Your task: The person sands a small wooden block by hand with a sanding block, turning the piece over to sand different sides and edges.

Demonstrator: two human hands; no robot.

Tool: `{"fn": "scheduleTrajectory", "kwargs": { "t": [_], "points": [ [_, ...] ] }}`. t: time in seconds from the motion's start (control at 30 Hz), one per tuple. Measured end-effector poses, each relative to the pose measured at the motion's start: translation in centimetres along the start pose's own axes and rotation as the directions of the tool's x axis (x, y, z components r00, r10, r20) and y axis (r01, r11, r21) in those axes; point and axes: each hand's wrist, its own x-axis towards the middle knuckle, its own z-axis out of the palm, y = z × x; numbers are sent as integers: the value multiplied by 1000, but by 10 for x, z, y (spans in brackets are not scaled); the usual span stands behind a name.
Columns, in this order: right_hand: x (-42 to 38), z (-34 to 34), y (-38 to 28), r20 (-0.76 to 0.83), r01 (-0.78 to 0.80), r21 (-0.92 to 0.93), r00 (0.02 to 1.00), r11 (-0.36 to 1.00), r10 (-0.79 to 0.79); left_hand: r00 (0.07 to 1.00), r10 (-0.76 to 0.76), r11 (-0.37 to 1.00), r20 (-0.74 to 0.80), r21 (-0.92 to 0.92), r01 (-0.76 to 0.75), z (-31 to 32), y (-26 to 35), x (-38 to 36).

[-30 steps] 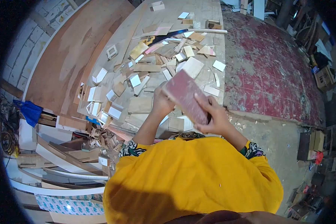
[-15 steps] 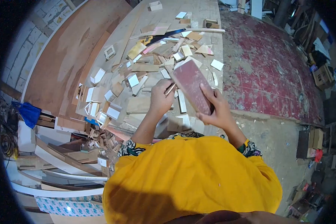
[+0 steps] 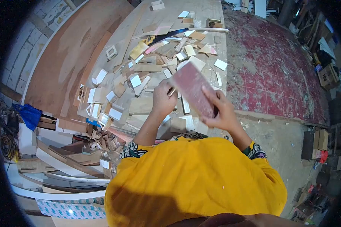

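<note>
My right hand [image 3: 220,110] grips a flat reddish-brown sanding block [image 3: 193,87] by its near end, tilted up above the workbench [image 3: 204,15]. My left hand [image 3: 163,99] is closed on a small thin wooden strip [image 3: 172,91], held against the left edge of the block. Both hands are raised in front of my yellow top, over the bench's near edge.
The workbench is littered with several small wooden offcuts and white-faced pieces [image 3: 135,81]. A large brown plywood sheet [image 3: 68,56] lies to the left. More scrap wood and white trim [image 3: 60,162] are piled lower left. A red tiled floor [image 3: 276,72] is on the right.
The sanding block has slid back and forth against the strip: up and away half a second ago, now slightly back toward me and blurred. My left hand has stayed nearly still.
</note>
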Motion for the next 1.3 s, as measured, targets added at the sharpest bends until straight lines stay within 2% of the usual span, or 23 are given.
{"fn": "scheduleTrajectory", "kwargs": {
  "t": [0.03,0.07,0.13,0.17,0.23,0.27,0.33,0.37,0.43,0.57,0.6,0.63,0.7,0.73,0.8,0.83,0.9,0.97,1.03,1.1,1.13,1.2,1.3],
  "points": [
    [2,-1,1,-28,-147,56,988,988,149,998,-57,994,-14,-91,56,0,2,0],
    [1,-2,0,-27,-143,53,989,988,144,998,-57,994,-20,-91,55,0,5,-1],
    [-6,-1,-2,29,61,17,998,998,-61,990,-92,926,-104,-376,46,1,11,-4],
    [-10,1,-4,59,157,6,986,988,-157,990,-91,927,-103,-372,46,-1,8,-4],
    [-10,2,-5,76,141,-38,988,989,-138,998,31,999,55,-32,-30,-4,3,-5],
    [-5,5,2,6,92,-6,996,996,-92,998,32,999,56,-34,-30,-3,4,-5],
    [1,6,11,-122,1,65,993,998,7,987,-140,967,83,-202,154,-5,12,-4],
    [-2,5,9,-119,4,63,993,998,3,987,-141,967,79,-203,154,-4,14,-5],
    [-10,3,-1,42,72,34,996,997,-73,1000,-16,953,6,-301,18,-5,16,-8],
    [-4,3,11,-65,88,18,994,996,-87,1000,21,888,-17,-459,-26,-6,21,-11],
    [2,7,25,-175,44,60,984,997,-32,992,-111,815,58,-566,124,-6,19,-10],
    [5,6,34,-173,41,60,984,997,-30,963,-229,712,146,-649,267,-8,20,-9],
    [8,0,53,-214,-139,20,967,990,140,957,-202,661,207,-692,289,-18,19,-5],
    [7,4,62,-256,-56,95,963,994,79,947,-204,508,248,-800,319,-19,17,-4],
    [-1,4,70,-225,-35,137,972,990,65,926,-194,216,324,-907,362,-19,12,-4],
    [-4,4,70,-201,-21,175,978,984,57,926,-196,218,323,-906,362,-21,8,-3],
    [-10,3,66,-173,-55,148,982,987,80,904,-58,-209,424,-890,405,-24,4,0],
    [-13,3,68,-144,-93,120,984,989,110,918,-69,-146,390,-915,377,-19,-2,0],
    [-17,5,73,-100,-124,192,984,974,145,930,-77,-81,359,-932,353,-16,-4,-1],
    [-20,5,73,-97,-124,229,984,966,149,936,-135,295,324,-889,350,-14,-2,-1],
    [-20,5,72,-92,-119,265,985,957,148,935,-134,292,328,-889,354,-14,0,-1],
    [-22,5,71,-72,-128,304,985,944,156,951,-217,702,220,-642,308,-13,5,-1],
    [-22,8,69,-63,-97,332,990,938,125,939,-256,778,229,-527,341,-9,3,1]
  ]
}}
